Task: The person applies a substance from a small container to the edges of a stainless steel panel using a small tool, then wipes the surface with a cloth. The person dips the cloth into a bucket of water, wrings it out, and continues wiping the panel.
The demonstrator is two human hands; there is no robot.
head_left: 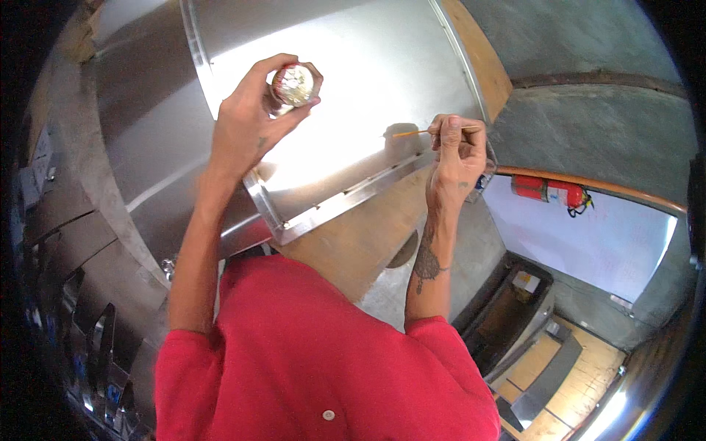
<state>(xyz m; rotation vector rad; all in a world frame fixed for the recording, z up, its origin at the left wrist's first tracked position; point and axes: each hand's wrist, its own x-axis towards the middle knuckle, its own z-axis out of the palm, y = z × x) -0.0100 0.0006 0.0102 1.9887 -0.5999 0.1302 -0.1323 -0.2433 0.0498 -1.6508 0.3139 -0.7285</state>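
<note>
My left hand (254, 121) is closed round a small can (294, 84) with a shiny, mottled top and a red edge, held up over the metal panel. A thin orange-tipped stick (409, 134) is pinched between the thumb and fingers of my right hand (457, 147), its tip pointing left above the panel. Whether the stick is a brush or a plain rod is too small to tell. Beneath both hands lies the shiny metal panel (346, 44), edged by metal strips (346, 200) with small fasteners along them. Bright glare covers the panel's middle.
Brown board (334, 231) shows under the panel's near edge. To the right, a red fire extinguisher (548, 192) stands against a white board (581, 242). A dark, open bin (507, 309) and a wooden sheet (588, 367) sit at lower right. Dark parts (103, 331) crowd the lower left.
</note>
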